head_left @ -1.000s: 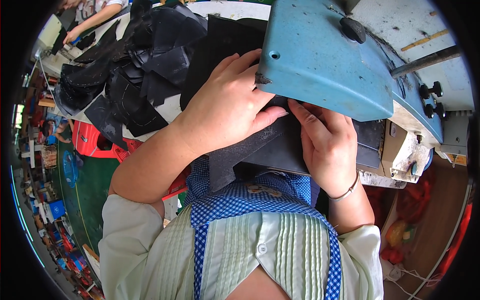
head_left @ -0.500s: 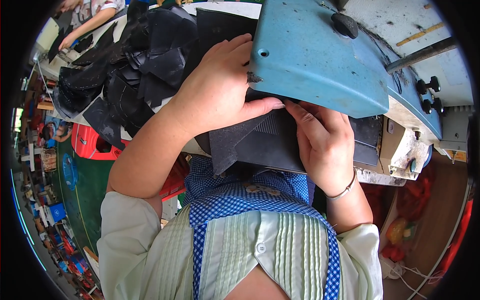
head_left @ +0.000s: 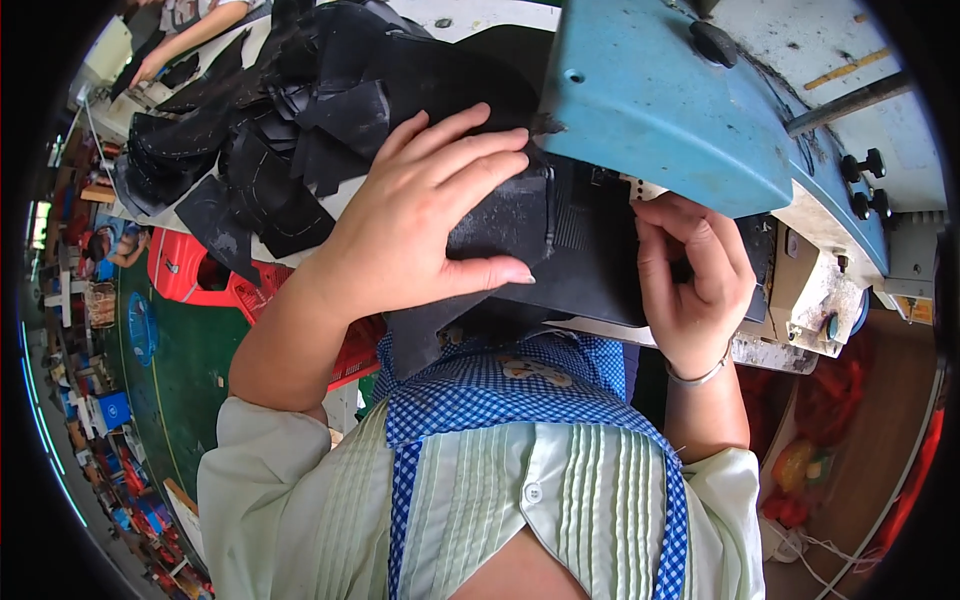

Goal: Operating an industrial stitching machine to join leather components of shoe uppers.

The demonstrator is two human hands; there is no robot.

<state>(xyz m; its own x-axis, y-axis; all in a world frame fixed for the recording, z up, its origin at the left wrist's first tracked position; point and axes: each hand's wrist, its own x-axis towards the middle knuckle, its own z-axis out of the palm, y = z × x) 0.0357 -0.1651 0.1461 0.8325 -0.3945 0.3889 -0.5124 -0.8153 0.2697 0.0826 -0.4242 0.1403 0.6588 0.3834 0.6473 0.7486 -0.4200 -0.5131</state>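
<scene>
My left hand (head_left: pixel 425 205) lies with fingers spread on a black sheet piece (head_left: pixel 505 222), its thumb apart from the fingers. The piece has a folded-looking right edge and rests beside the blue machine head (head_left: pixel 670 110). Part of it hangs toward my apron below the hand. Beneath the machine's front edge, my right hand (head_left: pixel 700 280) has its fingers curled in and the thumb near the fingertips. What those fingertips hold, if anything, is hidden. Between the hands shows the machine's black bed plate (head_left: pixel 600 285), with a ribbed strip on it.
Piles of black cut pieces (head_left: pixel 270 130) cover the white table at the left. A red plastic crate (head_left: pixel 185 275) stands below on the green floor. At the far left another person's arm (head_left: pixel 195 35) reaches over the table. A metal rod (head_left: pixel 850 105) juts out at the right.
My left hand has drawn away from the machine and spread its fingers, the black piece now to the left of the ribbed strip. My right hand has parted from it, moving right.
</scene>
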